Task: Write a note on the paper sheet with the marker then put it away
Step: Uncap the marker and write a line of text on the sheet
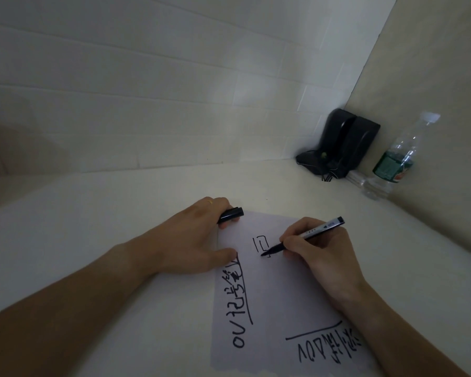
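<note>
The table point(120, 213) is pale and bare at centre; the sheet point(278, 295) lies flat on its near right part, already marked along its left and near edges. The left hand point(193, 240) rests on the sheet's far left corner, thumb pressing the edge, its fingers curled closed around the cap point(230, 215). The right hand point(318, 254) grips the marker point(305, 235) in a closed writing pinch, tip touching the sheet at a half-formed character point(263, 244). Risks, in order: the sheet is pinned at one corner only and may pivot under stroke pressure; the right palm sits near wet ink and may smear it; the cap, held loosely, may slip away, leaving the marker uncapped. The bottle point(397, 156) stands well apart, far right.
</note>
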A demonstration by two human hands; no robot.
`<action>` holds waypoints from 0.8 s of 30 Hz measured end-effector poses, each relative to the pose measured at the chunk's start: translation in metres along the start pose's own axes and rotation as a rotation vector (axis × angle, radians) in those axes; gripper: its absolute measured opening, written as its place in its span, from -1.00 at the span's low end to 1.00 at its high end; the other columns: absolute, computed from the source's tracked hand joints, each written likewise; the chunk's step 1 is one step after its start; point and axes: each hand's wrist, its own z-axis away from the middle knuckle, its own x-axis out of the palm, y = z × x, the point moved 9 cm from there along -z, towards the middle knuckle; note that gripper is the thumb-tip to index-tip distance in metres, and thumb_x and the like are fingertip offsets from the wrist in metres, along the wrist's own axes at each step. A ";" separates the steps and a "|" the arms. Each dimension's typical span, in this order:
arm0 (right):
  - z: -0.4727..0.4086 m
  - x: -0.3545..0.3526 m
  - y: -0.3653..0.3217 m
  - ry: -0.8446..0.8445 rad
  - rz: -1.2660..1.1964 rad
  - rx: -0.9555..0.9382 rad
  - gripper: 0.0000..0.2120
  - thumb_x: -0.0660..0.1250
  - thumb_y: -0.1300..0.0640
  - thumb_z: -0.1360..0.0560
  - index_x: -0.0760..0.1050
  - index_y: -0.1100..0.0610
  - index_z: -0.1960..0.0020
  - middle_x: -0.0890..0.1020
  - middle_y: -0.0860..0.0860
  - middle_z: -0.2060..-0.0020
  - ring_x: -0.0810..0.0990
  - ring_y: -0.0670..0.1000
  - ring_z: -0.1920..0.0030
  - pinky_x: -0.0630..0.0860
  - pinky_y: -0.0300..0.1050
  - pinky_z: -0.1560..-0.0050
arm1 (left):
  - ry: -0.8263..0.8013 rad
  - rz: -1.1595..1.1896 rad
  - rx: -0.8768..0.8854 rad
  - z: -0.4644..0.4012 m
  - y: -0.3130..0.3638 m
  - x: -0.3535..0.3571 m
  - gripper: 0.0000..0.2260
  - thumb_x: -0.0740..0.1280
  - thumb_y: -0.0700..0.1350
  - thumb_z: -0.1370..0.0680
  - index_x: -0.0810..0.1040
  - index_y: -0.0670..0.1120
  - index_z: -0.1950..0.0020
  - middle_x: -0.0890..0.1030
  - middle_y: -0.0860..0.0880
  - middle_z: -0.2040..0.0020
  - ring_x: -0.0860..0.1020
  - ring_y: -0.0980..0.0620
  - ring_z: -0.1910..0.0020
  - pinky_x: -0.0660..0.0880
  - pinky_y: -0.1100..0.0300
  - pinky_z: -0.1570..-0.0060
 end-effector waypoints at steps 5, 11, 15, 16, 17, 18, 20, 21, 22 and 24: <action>-0.005 -0.009 0.005 0.066 -0.028 0.005 -0.87 0.44 0.33 -0.44 0.68 0.20 0.26 0.69 0.05 0.45 0.62 -0.14 0.45 0.48 -0.36 0.40 | 0.012 0.007 0.015 0.000 0.000 0.000 -0.53 0.42 0.17 -0.44 0.45 0.03 -0.27 0.51 0.04 -0.10 0.46 0.07 -0.10 0.48 0.04 -0.17; -0.008 -0.014 0.014 0.131 -0.053 0.048 -0.90 0.45 0.30 -0.46 0.70 0.21 0.22 0.74 0.12 0.40 0.64 -0.13 0.42 0.46 -0.31 0.37 | 0.021 0.006 0.026 0.000 0.001 0.000 -0.56 0.46 0.14 -0.48 0.44 0.03 -0.28 0.51 0.04 -0.11 0.46 0.06 -0.11 0.47 0.05 -0.18; -0.009 -0.031 0.019 0.202 -0.072 0.077 -0.92 0.44 0.31 -0.48 0.69 0.24 0.18 0.74 0.09 0.41 0.62 -0.15 0.44 0.48 -0.28 0.43 | 0.024 0.005 0.022 0.001 0.001 -0.001 -0.56 0.46 0.14 -0.48 0.44 0.03 -0.27 0.51 0.04 -0.12 0.47 0.06 -0.12 0.48 0.05 -0.18; -0.009 -0.032 0.020 0.203 -0.067 0.084 -0.93 0.44 0.29 -0.48 0.69 0.23 0.17 0.74 0.08 0.40 0.61 -0.15 0.43 0.48 -0.23 0.42 | 0.022 0.009 0.018 0.001 0.000 -0.001 -0.56 0.45 0.14 -0.47 0.44 0.03 -0.27 0.51 0.04 -0.12 0.47 0.06 -0.13 0.48 0.05 -0.19; -0.008 -0.032 0.020 0.197 -0.051 0.087 -0.93 0.45 0.26 -0.49 0.70 0.20 0.16 0.75 0.07 0.38 0.62 -0.15 0.42 0.49 -0.19 0.40 | 0.019 0.013 0.017 0.001 0.000 0.000 -0.56 0.44 0.15 -0.47 0.44 0.03 -0.27 0.51 0.04 -0.12 0.47 0.06 -0.13 0.48 0.05 -0.19; -0.009 -0.031 0.020 0.189 -0.029 0.087 -0.94 0.46 0.23 -0.48 0.71 0.17 0.16 0.76 0.06 0.37 0.62 -0.15 0.41 0.50 -0.16 0.36 | 0.018 0.015 0.018 0.001 0.000 0.000 -0.56 0.44 0.15 -0.47 0.44 0.03 -0.27 0.51 0.04 -0.12 0.47 0.06 -0.13 0.47 0.06 -0.19; -0.009 -0.030 0.021 0.186 -0.001 0.088 -0.93 0.47 0.22 -0.47 0.71 0.14 0.17 0.76 0.05 0.36 0.63 -0.15 0.40 0.50 -0.14 0.32 | 0.021 0.019 0.021 0.001 0.001 -0.001 -0.56 0.45 0.13 -0.47 0.45 0.03 -0.27 0.51 0.05 -0.11 0.47 0.07 -0.12 0.47 0.07 -0.19; -0.009 -0.031 0.021 0.191 -0.007 0.087 -0.93 0.46 0.24 -0.47 0.71 0.15 0.18 0.76 0.06 0.37 0.63 -0.14 0.40 0.50 -0.14 0.33 | 0.020 0.026 0.020 0.001 0.001 -0.001 -0.57 0.45 0.13 -0.47 0.45 0.03 -0.27 0.51 0.05 -0.11 0.46 0.08 -0.12 0.46 0.08 -0.19; -0.009 -0.031 0.021 0.190 -0.023 0.079 -0.92 0.46 0.26 -0.47 0.71 0.17 0.18 0.75 0.07 0.38 0.63 -0.14 0.40 0.49 -0.17 0.34 | 0.021 0.033 0.019 0.001 0.001 -0.001 -0.57 0.45 0.13 -0.47 0.46 0.03 -0.27 0.51 0.06 -0.10 0.46 0.09 -0.12 0.45 0.09 -0.19; -0.009 -0.028 0.018 0.156 -0.035 0.053 -0.91 0.45 0.30 -0.46 0.70 0.19 0.19 0.75 0.09 0.39 0.63 -0.14 0.40 0.47 -0.28 0.38 | 0.025 0.028 0.024 0.001 0.001 -0.002 -0.56 0.44 0.14 -0.46 0.46 0.02 -0.26 0.50 0.07 -0.10 0.45 0.09 -0.12 0.45 0.09 -0.19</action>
